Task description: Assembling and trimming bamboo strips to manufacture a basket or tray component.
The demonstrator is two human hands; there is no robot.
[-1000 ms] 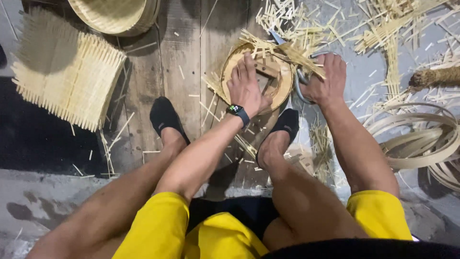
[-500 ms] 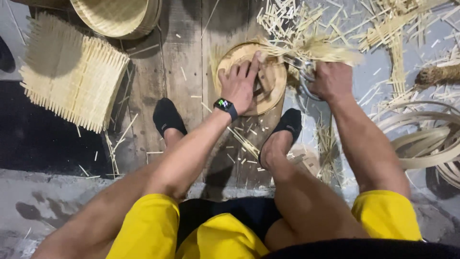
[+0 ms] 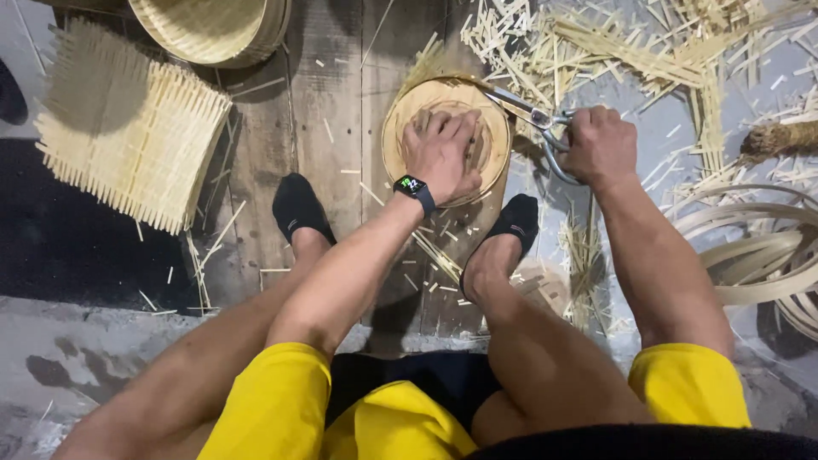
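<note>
Right hand [image 3: 601, 143] grip is clenched around the looped handles of metal shears [image 3: 535, 121], blades pointing left toward the rim of a round woven bamboo lid [image 3: 409, 111]; whether the blades are open or shut, cannot tell; left hand [image 3: 443, 155] lies palm-down on top of the lid, fingers spread flat, pressing rather than gripping, black smartwatch [image 3: 414, 189] on the wrist; lid lies flat on the wooden plank floor [image 3: 324, 111], between and just ahead of the two feet in black socks, left foot [image 3: 298, 209] and right foot [image 3: 509, 223]; loose bamboo offcuts [image 3: 613, 51] are strewn above and to the right of the lid, some touching its far edge; further right, coiled bamboo strips [image 3: 750, 247] lie beside the right forearm; a brush-like bundle [image 3: 780, 138] near the right edge; upper left, a stack of round woven trays [image 3: 213, 30], and below it a square mat of bamboo slats [image 3: 128, 128], well apart from the hands; yellow shorts [image 3: 273, 400] in the foreground.
</note>
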